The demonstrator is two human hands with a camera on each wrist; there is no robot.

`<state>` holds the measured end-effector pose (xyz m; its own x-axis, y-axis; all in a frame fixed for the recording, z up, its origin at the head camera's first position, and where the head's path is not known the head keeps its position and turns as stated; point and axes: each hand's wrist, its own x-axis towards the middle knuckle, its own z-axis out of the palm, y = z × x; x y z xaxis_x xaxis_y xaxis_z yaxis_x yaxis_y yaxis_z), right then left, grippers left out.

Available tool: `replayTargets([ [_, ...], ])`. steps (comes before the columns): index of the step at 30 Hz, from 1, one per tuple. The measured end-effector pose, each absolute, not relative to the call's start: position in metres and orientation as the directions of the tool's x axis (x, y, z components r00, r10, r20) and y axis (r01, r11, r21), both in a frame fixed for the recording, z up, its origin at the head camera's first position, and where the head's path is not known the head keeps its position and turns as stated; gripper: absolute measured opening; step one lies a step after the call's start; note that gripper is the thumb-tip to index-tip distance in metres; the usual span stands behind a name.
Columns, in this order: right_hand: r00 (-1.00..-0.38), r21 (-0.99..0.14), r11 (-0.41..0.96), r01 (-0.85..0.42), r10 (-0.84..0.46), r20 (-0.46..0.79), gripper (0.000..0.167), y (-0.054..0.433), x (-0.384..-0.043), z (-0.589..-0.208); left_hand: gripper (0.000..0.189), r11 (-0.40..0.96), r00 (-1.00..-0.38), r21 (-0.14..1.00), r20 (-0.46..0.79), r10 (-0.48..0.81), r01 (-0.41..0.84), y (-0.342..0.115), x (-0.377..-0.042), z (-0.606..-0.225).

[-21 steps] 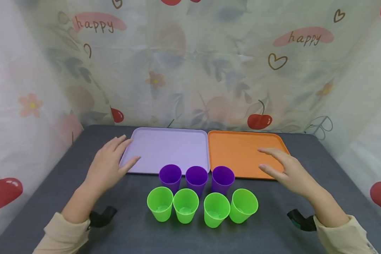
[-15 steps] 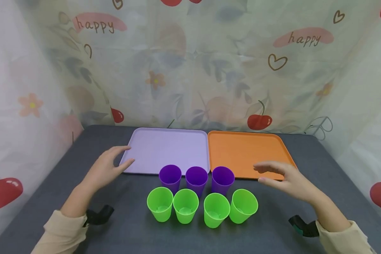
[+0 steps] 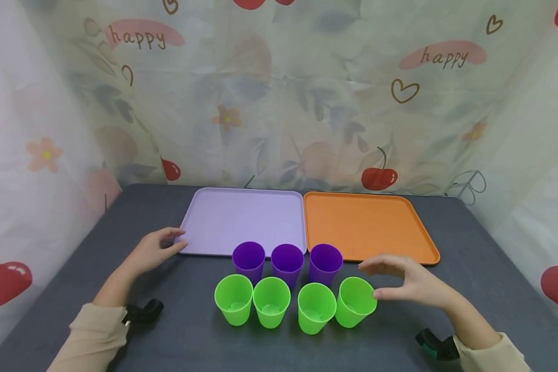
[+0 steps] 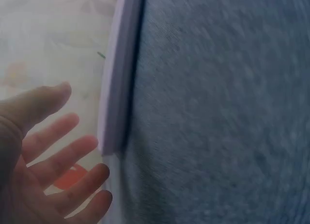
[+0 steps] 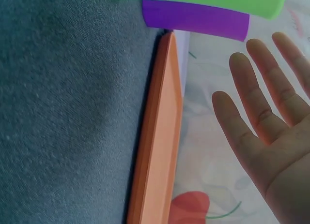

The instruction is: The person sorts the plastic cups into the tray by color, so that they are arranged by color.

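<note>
- Head view, table: dark table; four green cups, mouths up, nearest the person; three purple cups behind; lilac tray and orange tray side by side beyond.
- Head view, left hand: released, empty, by the lilac tray's left side; contact cannot be told.
- Head view, right hand: released, empty; thumb tip at the rim of the rightmost green cup, touch uncertain.
- Handling, as judged: best to straddle that cup's rim with thumb and fingers, pinch lightly, and lift straight up, sparing its green neighbour.
- Left wrist view: fingers spread, slightly bent, near the lilac tray's edge.
- Right wrist view: fingers extended, grasping nothing; green and purple cup walls above, orange tray edge alongside.
</note>
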<state>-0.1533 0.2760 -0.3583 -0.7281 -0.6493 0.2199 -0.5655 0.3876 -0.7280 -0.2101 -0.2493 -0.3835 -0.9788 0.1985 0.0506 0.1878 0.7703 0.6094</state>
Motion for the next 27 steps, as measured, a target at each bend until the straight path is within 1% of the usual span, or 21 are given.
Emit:
replayTargets([
  [5, -0.719, -0.744, 0.377, -0.552, -0.667, 0.196, 0.044, 0.273, -0.152, -0.361, 0.044, 0.766, -0.979, 0.618, 0.038, 0.2, 0.18, -0.254, -0.216, -0.393],
  [8, -0.711, -0.741, 0.377, -0.556, -0.677, 0.19, 0.049, 0.271, -0.152, -0.361, 0.041, 0.764, -0.979, 0.618, 0.047, 0.2, 0.186, -0.256, -0.219, -0.397],
  [14, -0.656, -0.706, 0.35, -0.615, -0.724, 0.213, 0.059, 0.265, -0.151, -0.362, 0.036, 0.767, -0.977, 0.606, 0.091, 0.194, 0.209, -0.257, -0.222, -0.401],
  [19, -0.637, -0.686, 0.358, -0.633, -0.745, 0.199, 0.064, 0.261, -0.151, -0.36, 0.034, 0.767, -0.976, 0.604, 0.114, 0.187, 0.218, -0.256, -0.223, -0.401],
  [23, -0.627, -0.664, 0.372, -0.649, -0.756, 0.188, 0.066, 0.259, -0.15, -0.358, 0.035, 0.766, -0.976, 0.606, 0.116, 0.183, 0.215, -0.255, -0.224, -0.401],
  [27, -0.626, -0.65, 0.388, -0.653, -0.76, 0.176, 0.064, 0.255, -0.15, -0.356, 0.035, 0.765, -0.976, 0.607, 0.116, 0.183, 0.216, -0.255, -0.224, -0.401],
])
